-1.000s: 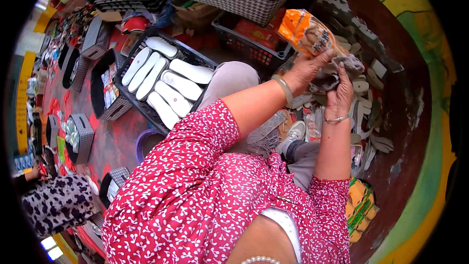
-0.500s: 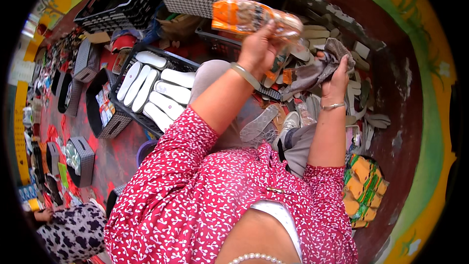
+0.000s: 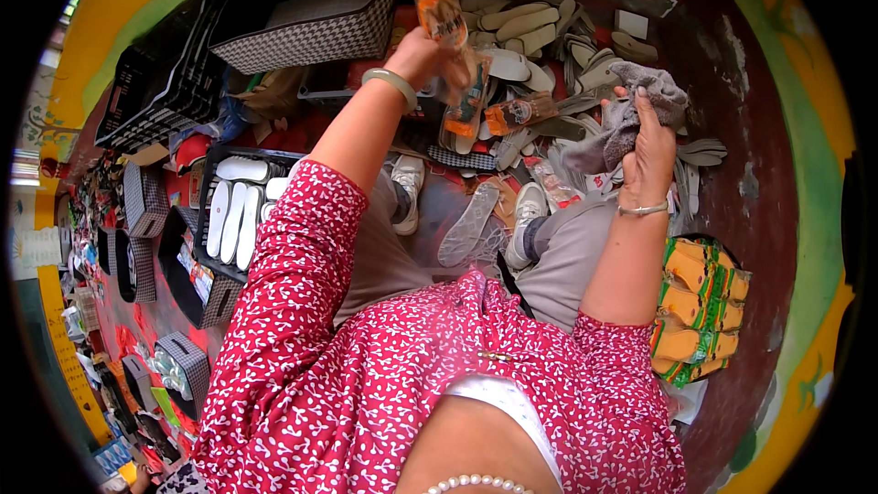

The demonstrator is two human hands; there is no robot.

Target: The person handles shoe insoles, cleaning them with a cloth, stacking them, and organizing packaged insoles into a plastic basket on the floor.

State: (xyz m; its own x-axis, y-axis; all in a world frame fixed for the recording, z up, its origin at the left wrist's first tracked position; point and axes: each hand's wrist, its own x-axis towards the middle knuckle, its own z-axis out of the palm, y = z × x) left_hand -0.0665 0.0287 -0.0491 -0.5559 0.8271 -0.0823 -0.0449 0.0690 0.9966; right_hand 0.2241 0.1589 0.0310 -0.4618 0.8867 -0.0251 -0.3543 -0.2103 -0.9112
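An orange-and-clear plastic packet [image 3: 443, 15] is gripped, slightly tilted, in the left hand [image 3: 423, 57]; a crumpled grey cloth [image 3: 666, 90] is held, one end drooping, in the right hand [image 3: 647, 154].

Left fingers [image 3: 446, 57] blurred around orange packet [image 3: 438, 5], crate [image 3: 218, 268] partly behind sleeve [image 3: 311, 229], necklace [image 3: 476, 480] cut off

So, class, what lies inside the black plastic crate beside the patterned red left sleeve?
White, elongated, sole-shaped pieces lie in the crate. The sleeve covers part of its right side; whatever lies there cannot be seen.
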